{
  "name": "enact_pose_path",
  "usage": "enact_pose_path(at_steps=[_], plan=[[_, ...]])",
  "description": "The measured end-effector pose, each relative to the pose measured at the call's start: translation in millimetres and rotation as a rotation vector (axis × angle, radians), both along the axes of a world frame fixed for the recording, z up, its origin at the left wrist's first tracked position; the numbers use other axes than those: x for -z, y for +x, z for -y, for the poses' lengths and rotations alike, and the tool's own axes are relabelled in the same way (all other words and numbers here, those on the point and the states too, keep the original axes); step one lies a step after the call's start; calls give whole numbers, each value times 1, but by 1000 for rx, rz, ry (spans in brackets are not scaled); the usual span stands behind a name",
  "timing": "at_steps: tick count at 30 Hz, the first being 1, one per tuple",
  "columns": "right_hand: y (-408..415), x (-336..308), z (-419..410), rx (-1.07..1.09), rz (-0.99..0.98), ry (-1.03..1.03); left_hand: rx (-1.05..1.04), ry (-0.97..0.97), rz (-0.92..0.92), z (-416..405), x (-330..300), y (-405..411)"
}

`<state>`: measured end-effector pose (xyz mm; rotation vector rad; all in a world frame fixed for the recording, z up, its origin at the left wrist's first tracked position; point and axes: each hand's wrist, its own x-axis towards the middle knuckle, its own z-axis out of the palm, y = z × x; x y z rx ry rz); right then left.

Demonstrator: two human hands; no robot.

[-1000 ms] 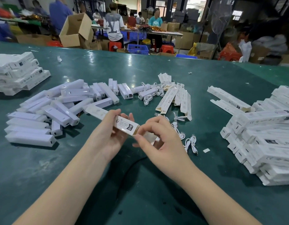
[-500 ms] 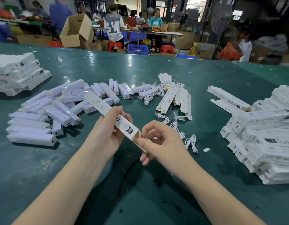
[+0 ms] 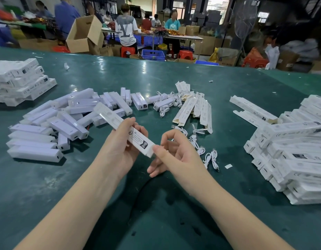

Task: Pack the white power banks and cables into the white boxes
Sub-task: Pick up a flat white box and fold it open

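White box (image 3: 125, 130) held above green counter (image 3: 174, 83), tilted, near end toward right hand (image 3: 175, 156). Left hand (image 3: 125, 147) fingers clamped round box middle. Right thumb pressed on box's near end flap; other right fingers curled loosely, grasping nothing visible.

Risks:
- Thumb slips off flap: end stays untucked, contents may slide out toward right hand.
- Too hard squeeze at box middle: thin carton creases.
- Whether cable is inside box: cannot tell. Loose cables (image 3: 210, 157) right of box; loose power banks (image 3: 48, 127) left of box.
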<state>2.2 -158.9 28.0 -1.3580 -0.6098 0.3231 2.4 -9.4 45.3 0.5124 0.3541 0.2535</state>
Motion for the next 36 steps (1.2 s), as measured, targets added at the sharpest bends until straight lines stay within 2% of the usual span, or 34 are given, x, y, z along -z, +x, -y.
enact_pose_path(at_steps=[8, 12, 16, 19, 21, 23, 24, 25, 27, 29, 30, 32, 36], plan=[[3, 5, 0, 2, 25, 8, 4, -11, -9, 3, -2, 1], [2, 7, -1, 14, 46, -19, 87, -20, 5, 5, -4, -3], [7, 9, 2, 145, 218, -263, 211, 44, 34, 11, -4, -9], [14, 14, 4, 226, 225, -391, 263, 39, 53, 11, -6, -11], [16, 19, 3, 237, 243, -467, 248, 109, 11, 9, -7, -11], [15, 22, 2, 238, 314, -541, 196, 261, -59, 3, -8, -10], [14, 23, 1, 222, 348, -571, 150, 398, -102, -2, -9, -10], [13, 24, 0, 205, 368, -592, 87, 601, -157, -9, -9, -10], [12, 24, -1, 192, 376, -604, -97, 1156, -311, -28, -7, -10], [12, 23, 1, 204, 390, -602, -345, 1693, -557, -52, -1, -11], [12, 23, 2, 212, 396, -596, -421, 1860, -684, -65, 2, -11], [13, 22, 4, 224, 403, -593, -361, 1944, -889, -87, 7, -12], [13, 22, 4, 217, 409, -593, -16, 1831, -1093, -109, 7, -13]])
